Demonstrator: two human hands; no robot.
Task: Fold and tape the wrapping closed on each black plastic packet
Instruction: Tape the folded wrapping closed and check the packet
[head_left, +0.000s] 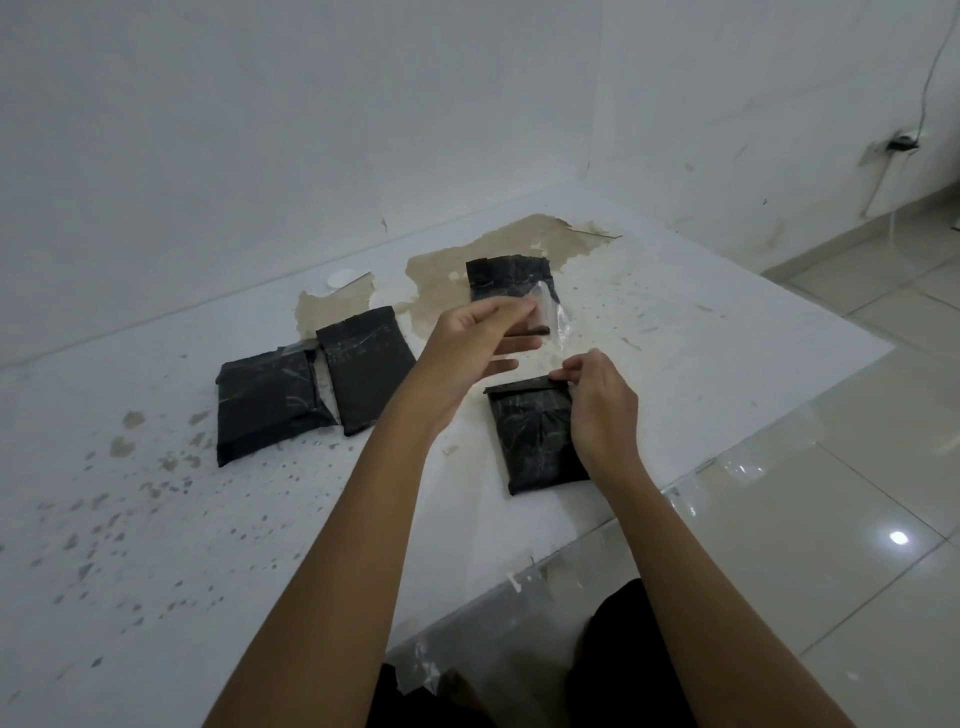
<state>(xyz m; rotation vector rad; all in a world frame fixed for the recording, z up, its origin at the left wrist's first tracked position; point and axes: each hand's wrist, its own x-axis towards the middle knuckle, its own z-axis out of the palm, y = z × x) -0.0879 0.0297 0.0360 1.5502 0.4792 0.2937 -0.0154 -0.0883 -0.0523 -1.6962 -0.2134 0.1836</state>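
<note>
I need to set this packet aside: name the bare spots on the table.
Free: the near-left table in front of the two left packets, and its far right edge. Crowded: the middle, where both hands work above the near packet.

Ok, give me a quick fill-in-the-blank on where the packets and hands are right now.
1. ____ black packets lie on the white table.
2. The right hand pinches the folded top edge of the ____ packet.
3. The left hand holds a strip of clear ____.

Missing: four; nearest; tape
</note>
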